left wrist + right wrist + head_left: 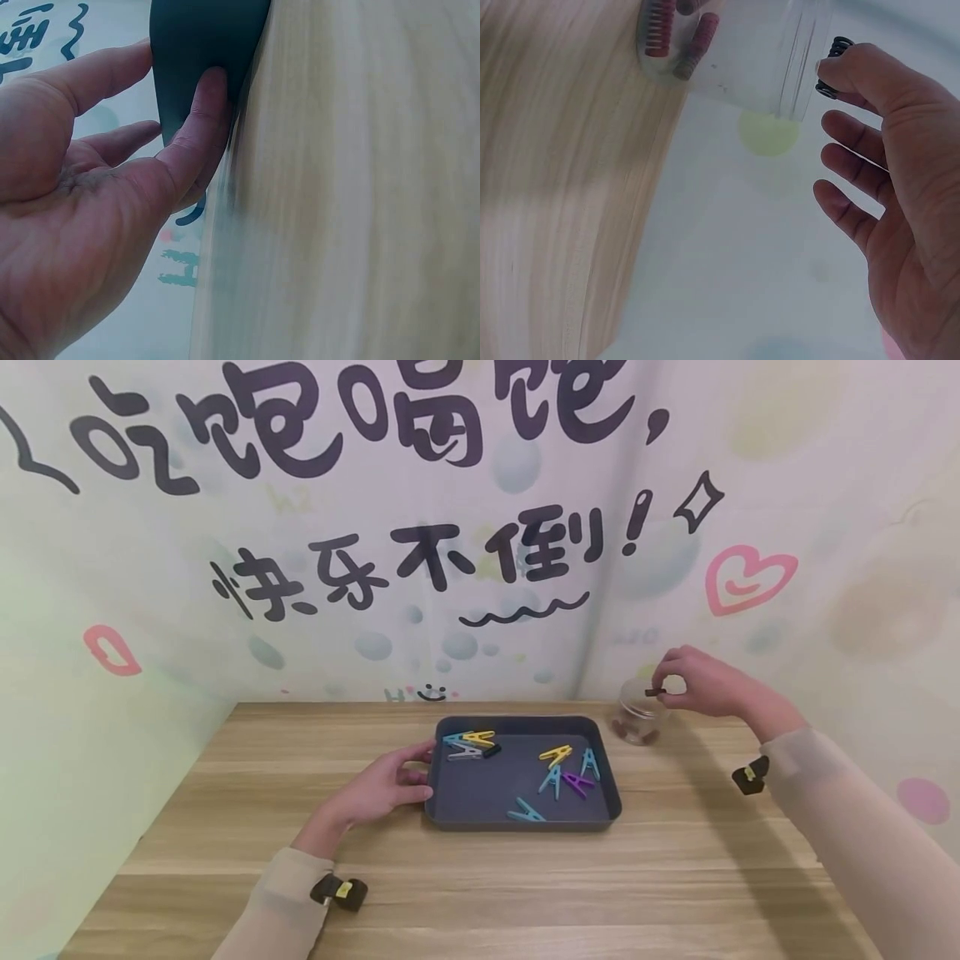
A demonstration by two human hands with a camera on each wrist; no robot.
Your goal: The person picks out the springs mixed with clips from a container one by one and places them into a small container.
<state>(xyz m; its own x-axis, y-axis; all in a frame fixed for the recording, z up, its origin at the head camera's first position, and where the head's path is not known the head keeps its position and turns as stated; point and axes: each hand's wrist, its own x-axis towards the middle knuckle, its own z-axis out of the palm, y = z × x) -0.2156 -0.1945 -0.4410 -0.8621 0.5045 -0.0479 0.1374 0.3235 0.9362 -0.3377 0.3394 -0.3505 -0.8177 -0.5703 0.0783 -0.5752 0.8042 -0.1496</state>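
Note:
My right hand [705,681] pinches a small black coil spring [834,67] between thumb and forefinger, its other fingers loosely bent. Just below is a clear jar [641,717], with reddish springs [697,46] visible inside it in the right wrist view. Against the left side of a dark grey tray [517,823] my left hand [382,787] rests, fingers extended and touching the outer wall. Inside the tray lie clothespins: yellow [557,755], purple [577,783], grey [465,751] and several blue ones [527,811]. A short black piece [491,750] sits beside the grey one.
The wooden table [360,893] extends in front and to both sides of the tray. A printed curtain or wall [420,635] stands right behind the table's back edge, close to the jar. Both wrists carry black strapped devices [339,891].

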